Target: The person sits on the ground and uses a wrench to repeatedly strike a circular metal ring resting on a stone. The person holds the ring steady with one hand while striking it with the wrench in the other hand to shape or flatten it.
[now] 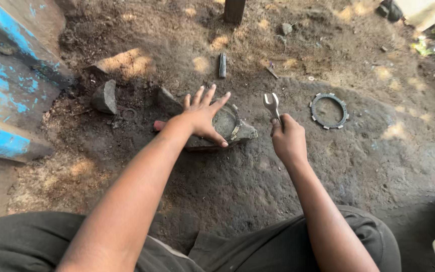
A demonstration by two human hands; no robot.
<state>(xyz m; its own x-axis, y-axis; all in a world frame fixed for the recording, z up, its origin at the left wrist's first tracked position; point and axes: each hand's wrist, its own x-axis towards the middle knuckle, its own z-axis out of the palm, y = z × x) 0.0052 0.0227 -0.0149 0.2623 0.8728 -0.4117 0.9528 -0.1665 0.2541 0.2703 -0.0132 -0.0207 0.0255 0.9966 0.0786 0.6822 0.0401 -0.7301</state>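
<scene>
Left hand (203,115) spread flat, fingers apart, pressing a metal ring (231,126) onto a flat stone (242,133) on the dirt floor (328,166). Right hand (288,136) clamped round one open-ended spanner (272,106), jaws upward. Probably stiff, heavy steel; best gripped at the shank. One toothed ring (329,111) near, right; one metal rod (222,65) beyond; two loose rocks (104,96) left.

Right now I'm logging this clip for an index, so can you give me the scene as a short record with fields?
setting: dirt ground, outdoors
left hand: spread open, pressing on a flat stone with a ring-shaped part on it
right hand: gripping an open-ended wrench, jaw end up
nearby: toothed metal ring lying right of the wrench; blue painted slab at left
</scene>
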